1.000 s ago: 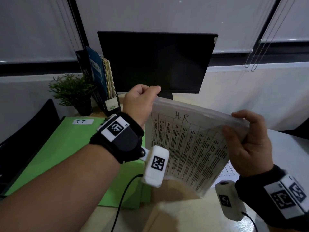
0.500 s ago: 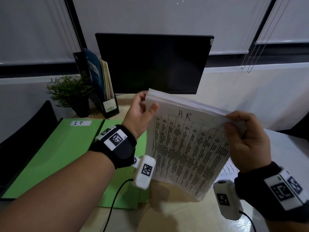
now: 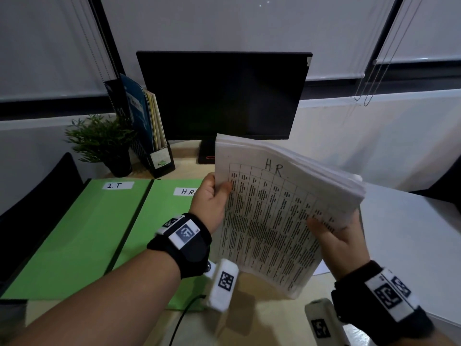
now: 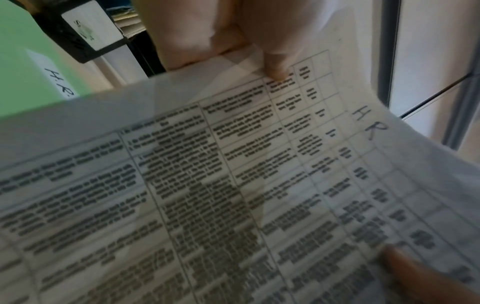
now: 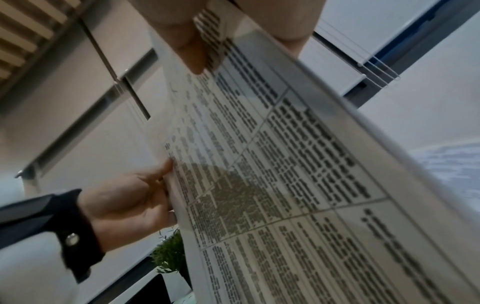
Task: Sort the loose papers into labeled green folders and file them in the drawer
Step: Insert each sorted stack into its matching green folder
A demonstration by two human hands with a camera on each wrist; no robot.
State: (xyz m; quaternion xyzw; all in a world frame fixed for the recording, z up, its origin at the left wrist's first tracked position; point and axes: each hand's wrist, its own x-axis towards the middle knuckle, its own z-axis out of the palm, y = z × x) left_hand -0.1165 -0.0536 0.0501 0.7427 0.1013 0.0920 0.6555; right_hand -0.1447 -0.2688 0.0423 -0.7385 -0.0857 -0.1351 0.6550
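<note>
I hold a stack of white papers (image 3: 279,211) upright above the desk; its top sheet carries a printed table and the handwritten "H.R". My left hand (image 3: 214,198) grips the stack's left edge, thumb on the front. My right hand (image 3: 334,236) grips its right edge lower down, thumb across the print. The same papers (image 4: 233,185) fill the left wrist view, with my left thumb (image 4: 275,61) on them. In the right wrist view the papers (image 5: 285,164) run diagonally and the left hand (image 5: 135,197) grips their far edge. Two green folders lie on the desk: "I.T" (image 3: 82,233) and "H.R" (image 3: 159,211).
A black monitor (image 3: 219,96) stands at the back of the desk. A small potted plant (image 3: 102,143) and a black file holder (image 3: 152,138) with booklets sit at the back left. A white surface (image 3: 411,233) extends to the right. Another printed sheet (image 3: 321,268) lies under the stack.
The left hand slid from the stack's top left corner down to its left edge. The right hand moved from the top right corner down the right edge. The stack now stands more upright.
</note>
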